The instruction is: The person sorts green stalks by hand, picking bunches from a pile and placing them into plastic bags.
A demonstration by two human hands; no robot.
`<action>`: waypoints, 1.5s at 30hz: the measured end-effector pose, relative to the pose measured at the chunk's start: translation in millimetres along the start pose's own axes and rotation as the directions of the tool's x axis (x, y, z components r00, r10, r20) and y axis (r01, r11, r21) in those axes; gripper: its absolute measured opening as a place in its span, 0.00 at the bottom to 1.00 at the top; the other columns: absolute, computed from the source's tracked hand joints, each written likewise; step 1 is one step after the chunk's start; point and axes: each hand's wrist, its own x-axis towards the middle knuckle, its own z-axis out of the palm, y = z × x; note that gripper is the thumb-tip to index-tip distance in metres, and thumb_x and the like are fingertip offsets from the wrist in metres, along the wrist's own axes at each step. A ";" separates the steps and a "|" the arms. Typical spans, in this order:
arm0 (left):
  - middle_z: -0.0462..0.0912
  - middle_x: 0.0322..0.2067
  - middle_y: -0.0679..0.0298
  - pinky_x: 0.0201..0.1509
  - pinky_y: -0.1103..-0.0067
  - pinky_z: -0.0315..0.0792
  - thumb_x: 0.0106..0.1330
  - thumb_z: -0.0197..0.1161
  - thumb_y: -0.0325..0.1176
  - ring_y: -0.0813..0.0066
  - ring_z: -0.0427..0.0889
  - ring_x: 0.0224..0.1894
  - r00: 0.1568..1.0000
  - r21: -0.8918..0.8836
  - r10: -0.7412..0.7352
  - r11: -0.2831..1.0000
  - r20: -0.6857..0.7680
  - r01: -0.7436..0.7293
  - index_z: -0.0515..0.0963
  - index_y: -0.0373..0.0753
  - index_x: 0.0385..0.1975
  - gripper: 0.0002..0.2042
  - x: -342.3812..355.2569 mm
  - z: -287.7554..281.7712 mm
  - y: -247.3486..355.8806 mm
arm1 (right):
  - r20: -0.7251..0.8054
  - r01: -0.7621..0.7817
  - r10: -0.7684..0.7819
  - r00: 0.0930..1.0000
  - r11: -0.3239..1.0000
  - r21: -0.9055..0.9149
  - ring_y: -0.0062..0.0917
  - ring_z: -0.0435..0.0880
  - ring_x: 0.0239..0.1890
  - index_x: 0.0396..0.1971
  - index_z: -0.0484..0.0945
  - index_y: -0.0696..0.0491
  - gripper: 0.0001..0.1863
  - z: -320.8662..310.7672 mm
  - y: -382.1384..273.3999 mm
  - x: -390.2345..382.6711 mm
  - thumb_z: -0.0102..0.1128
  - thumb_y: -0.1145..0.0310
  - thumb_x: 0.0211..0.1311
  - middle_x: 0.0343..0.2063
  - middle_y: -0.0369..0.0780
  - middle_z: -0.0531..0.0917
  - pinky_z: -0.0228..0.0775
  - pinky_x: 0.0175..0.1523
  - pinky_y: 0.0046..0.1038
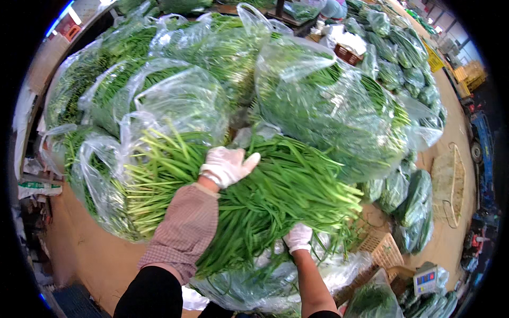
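Note:
A large loose heap of garlic chives (286,175), long flat green leaves with pale stalk ends to the left and right, lies before me on clear plastic. My left hand (228,165), in a white glove, rests on top of the heap. Its thumb is stretched out to the right, apart from the other fingers, which partly sink among the leaves. Lower down, my right hand (298,237), also gloved in white, reaches under the near right side of the leaves. Its fingers are hidden there. Crumpled clear plastic (238,289) shows beneath the near edge.
Big clear bags of greens (328,106) crowd the far side and left. More bagged greens (416,199) line the right. A tan plastic crate (383,249) and a scale display (426,280) stand at lower right. A wire-handled basket (447,185) sits on the brown floor.

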 end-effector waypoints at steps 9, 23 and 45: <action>0.71 0.16 0.56 0.27 0.66 0.67 0.57 0.56 0.55 0.56 0.73 0.21 0.876 -0.020 0.213 0.969 -0.434 -0.246 0.70 0.38 0.17 0.23 -90.2 26.7 38.3 | -0.332 0.339 -0.118 0.936 0.560 0.756 0.35 0.79 0.47 0.47 0.72 0.58 0.17 -145.7 101.9 -208.3 0.48 0.63 0.64 0.44 0.47 0.80 0.67 0.55 0.35; 0.70 0.18 0.54 0.29 0.67 0.65 0.49 0.65 0.51 0.55 0.72 0.24 0.867 -0.022 0.148 0.983 -0.475 -0.180 0.74 0.31 0.28 0.24 -168.2 64.1 72.5 | -0.085 0.087 0.157 0.984 -0.008 0.996 0.36 0.61 0.63 0.61 0.63 0.54 0.35 -139.3 128.0 75.0 0.56 0.48 0.59 0.58 0.45 0.68 0.47 0.67 0.36; 0.72 0.22 0.59 0.33 0.68 0.66 0.47 0.58 0.66 0.61 0.73 0.26 0.715 0.156 0.504 0.854 -0.485 -0.496 0.76 0.33 0.33 0.34 -307.9 122.7 68.5 | 0.138 -0.121 0.038 0.990 -0.296 0.948 0.20 0.79 0.30 0.45 0.74 0.52 0.22 29.6 147.0 -172.2 0.40 0.51 0.68 0.30 0.34 0.80 0.73 0.33 0.23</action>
